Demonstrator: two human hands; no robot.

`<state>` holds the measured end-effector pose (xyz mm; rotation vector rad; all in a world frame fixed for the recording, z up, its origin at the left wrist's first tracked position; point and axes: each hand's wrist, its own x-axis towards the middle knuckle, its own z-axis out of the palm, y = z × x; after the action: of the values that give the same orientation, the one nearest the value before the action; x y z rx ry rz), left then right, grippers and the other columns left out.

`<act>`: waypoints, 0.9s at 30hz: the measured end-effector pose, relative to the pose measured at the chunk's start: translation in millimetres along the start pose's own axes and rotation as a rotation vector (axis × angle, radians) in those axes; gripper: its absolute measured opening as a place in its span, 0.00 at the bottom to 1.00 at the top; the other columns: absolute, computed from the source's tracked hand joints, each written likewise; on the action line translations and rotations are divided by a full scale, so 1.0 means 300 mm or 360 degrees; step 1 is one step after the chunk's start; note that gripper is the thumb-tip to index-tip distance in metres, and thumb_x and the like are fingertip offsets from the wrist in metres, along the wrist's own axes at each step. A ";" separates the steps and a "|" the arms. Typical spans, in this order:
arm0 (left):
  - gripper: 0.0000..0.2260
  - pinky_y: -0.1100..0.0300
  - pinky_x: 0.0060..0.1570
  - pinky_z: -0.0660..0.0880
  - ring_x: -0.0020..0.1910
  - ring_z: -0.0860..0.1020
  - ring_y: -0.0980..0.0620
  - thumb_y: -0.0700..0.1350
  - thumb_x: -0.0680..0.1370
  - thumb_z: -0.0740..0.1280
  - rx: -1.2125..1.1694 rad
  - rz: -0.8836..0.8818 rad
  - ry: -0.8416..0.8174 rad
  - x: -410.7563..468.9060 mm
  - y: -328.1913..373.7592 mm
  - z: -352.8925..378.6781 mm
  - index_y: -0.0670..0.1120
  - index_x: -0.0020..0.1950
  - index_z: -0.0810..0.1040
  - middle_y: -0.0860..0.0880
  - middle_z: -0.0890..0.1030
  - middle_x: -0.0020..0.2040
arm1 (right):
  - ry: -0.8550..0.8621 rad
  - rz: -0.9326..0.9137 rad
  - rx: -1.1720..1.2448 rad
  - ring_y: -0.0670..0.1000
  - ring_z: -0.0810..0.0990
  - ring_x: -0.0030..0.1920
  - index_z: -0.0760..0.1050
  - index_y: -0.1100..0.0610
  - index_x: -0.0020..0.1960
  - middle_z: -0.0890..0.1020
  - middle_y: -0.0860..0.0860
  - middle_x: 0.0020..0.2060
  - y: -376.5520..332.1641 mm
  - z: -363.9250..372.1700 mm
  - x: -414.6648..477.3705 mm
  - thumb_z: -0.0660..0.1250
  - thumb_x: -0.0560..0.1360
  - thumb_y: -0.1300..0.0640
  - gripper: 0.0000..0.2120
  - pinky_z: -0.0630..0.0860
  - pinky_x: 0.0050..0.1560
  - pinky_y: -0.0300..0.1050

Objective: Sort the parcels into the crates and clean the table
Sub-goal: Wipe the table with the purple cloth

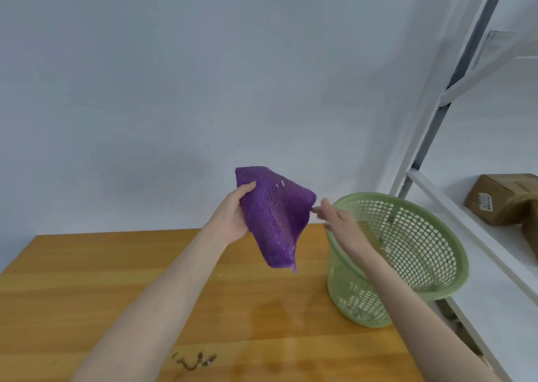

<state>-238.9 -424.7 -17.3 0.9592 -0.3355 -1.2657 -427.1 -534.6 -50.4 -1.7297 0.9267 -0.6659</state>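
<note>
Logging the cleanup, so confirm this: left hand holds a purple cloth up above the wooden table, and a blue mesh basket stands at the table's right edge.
One error: the mesh basket is green, not blue, as the head view shows. The left hand does hold the purple cloth above the wooden table.

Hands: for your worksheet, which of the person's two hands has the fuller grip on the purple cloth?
The left hand: its palm and thumb wrap the purple cloth along one edge. The right hand only pinches a corner with its fingertips.
</note>
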 end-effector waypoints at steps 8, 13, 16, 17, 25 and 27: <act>0.07 0.58 0.40 0.76 0.35 0.82 0.50 0.44 0.77 0.63 0.0355 -0.0155 0.0256 -0.179 0.160 -0.370 0.43 0.48 0.80 0.46 0.84 0.38 | -0.0633 0.0661 0.1294 0.52 0.82 0.49 0.78 0.58 0.55 0.83 0.54 0.51 -0.129 0.486 -0.045 0.67 0.74 0.55 0.11 0.78 0.53 0.47; 0.10 0.56 0.45 0.77 0.47 0.81 0.49 0.38 0.77 0.65 0.0789 -0.0035 0.0186 -0.300 0.278 -0.625 0.45 0.58 0.77 0.45 0.82 0.53 | -0.0521 0.0501 0.0972 0.50 0.81 0.44 0.79 0.59 0.50 0.83 0.54 0.46 -0.185 0.674 -0.068 0.63 0.77 0.64 0.06 0.77 0.46 0.43; 0.15 0.55 0.49 0.79 0.52 0.81 0.48 0.34 0.76 0.65 0.0842 0.0006 0.0060 -0.364 0.317 -0.741 0.42 0.62 0.75 0.44 0.81 0.56 | -0.0567 0.0388 0.0841 0.51 0.81 0.46 0.79 0.60 0.52 0.83 0.54 0.46 -0.196 0.759 -0.101 0.64 0.77 0.65 0.07 0.77 0.47 0.44; 0.16 0.55 0.49 0.79 0.52 0.80 0.47 0.33 0.76 0.65 0.0830 0.0030 0.0035 -0.381 0.326 -0.769 0.40 0.63 0.74 0.43 0.81 0.57 | -0.0579 0.0378 0.0870 0.52 0.81 0.45 0.79 0.61 0.52 0.83 0.55 0.46 -0.195 0.789 -0.113 0.64 0.76 0.67 0.08 0.78 0.46 0.44; 0.29 0.58 0.38 0.77 0.42 0.80 0.47 0.33 0.73 0.70 0.1289 0.0245 0.0349 -0.462 0.366 -0.891 0.54 0.66 0.61 0.40 0.80 0.47 | -0.0061 0.0349 0.0559 0.54 0.78 0.46 0.63 0.48 0.69 0.79 0.58 0.45 -0.201 0.973 -0.195 0.72 0.72 0.62 0.31 0.77 0.53 0.51; 0.28 0.58 0.46 0.77 0.49 0.80 0.46 0.30 0.72 0.70 0.1446 0.0165 0.0145 -0.480 0.381 -0.924 0.51 0.67 0.67 0.42 0.80 0.51 | -0.0207 0.0200 0.0484 0.53 0.79 0.46 0.68 0.53 0.69 0.80 0.57 0.45 -0.208 0.981 -0.213 0.72 0.71 0.64 0.28 0.75 0.53 0.46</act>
<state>-18.3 -178.4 -53.1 1.7287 -0.9178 -0.9532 -213.1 -317.0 -88.2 -1.4154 0.7919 -0.5722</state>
